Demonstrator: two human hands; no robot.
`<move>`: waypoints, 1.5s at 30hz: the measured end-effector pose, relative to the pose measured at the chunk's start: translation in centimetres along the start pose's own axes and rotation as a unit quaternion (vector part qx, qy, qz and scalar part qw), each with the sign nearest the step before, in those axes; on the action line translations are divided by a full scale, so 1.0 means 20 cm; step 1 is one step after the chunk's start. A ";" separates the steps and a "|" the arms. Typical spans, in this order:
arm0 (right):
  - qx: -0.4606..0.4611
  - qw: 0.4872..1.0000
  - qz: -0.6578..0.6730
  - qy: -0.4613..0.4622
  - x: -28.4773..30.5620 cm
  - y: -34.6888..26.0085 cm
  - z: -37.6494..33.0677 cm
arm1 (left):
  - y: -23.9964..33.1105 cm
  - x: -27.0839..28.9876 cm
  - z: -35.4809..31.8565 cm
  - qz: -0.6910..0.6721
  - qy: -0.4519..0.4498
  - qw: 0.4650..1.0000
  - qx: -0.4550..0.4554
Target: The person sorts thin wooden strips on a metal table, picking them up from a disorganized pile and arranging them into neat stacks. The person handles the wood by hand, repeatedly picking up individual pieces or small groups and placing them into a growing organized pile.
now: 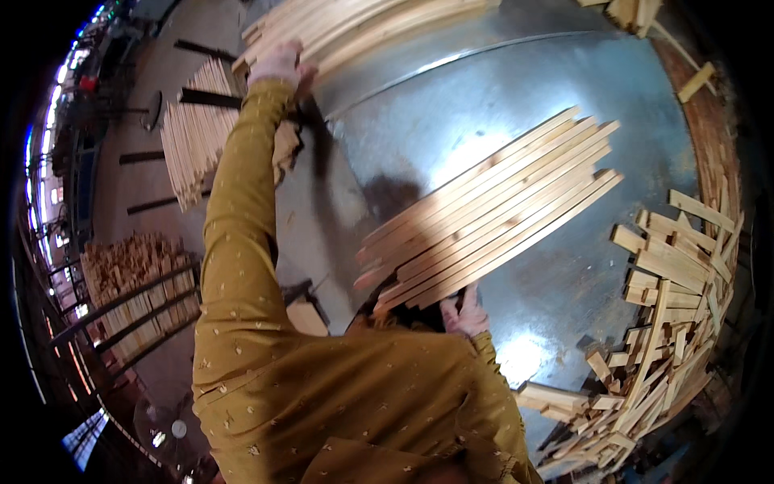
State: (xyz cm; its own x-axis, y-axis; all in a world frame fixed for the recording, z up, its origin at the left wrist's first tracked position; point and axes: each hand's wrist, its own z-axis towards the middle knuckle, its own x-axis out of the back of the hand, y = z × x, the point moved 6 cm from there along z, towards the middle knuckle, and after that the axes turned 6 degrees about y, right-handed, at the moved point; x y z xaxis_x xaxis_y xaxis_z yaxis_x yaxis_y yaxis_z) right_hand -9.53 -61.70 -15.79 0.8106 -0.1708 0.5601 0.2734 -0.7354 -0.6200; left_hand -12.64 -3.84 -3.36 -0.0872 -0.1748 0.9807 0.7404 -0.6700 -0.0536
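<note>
My left hand (280, 68) reaches far out at the upper left, against the near-left ends of a stack of long pale wooden strips (363, 36). Its fingers look spread rather than wrapped around a strip. Close to my body, my right hand (466, 315) is at the near edge of a second group of wooden strips (492, 210). Thumb and fingers stand apart there, and I see nothing held in them. This second group lies slanted across a shiny metal tabletop (621, 234), its ends uneven.
Short wood offcuts (669, 298) are heaped along the right side. To the left, more strips (197, 133) rest among dark bars (211, 98). A wood stack (141, 282) stands behind dark rails at lower left. Another small wood pile (633, 12) is at the far right.
</note>
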 end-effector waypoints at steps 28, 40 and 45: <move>0.094 0.910 0.116 0.387 1.11 -0.13 0.50 | 0.64 -0.38 -2.26 -0.714 -0.142 0.480 0.490; 0.013 0.938 -0.107 0.331 1.61 0.02 1.44 | 0.87 -0.05 -2.14 -0.361 -0.287 0.874 0.153; 0.147 0.929 -0.033 0.337 1.59 -0.04 1.35 | 0.92 0.02 -2.06 -0.366 -0.454 0.738 0.340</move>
State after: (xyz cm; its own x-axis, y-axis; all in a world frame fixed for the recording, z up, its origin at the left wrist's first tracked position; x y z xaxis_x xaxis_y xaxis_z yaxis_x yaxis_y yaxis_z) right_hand 30.14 -48.84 -12.37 0.3061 -0.5769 0.7573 0.5207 -0.5645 -0.6405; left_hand -26.45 -45.90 -11.63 -0.3746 0.8166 0.4392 0.9070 0.2242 0.3566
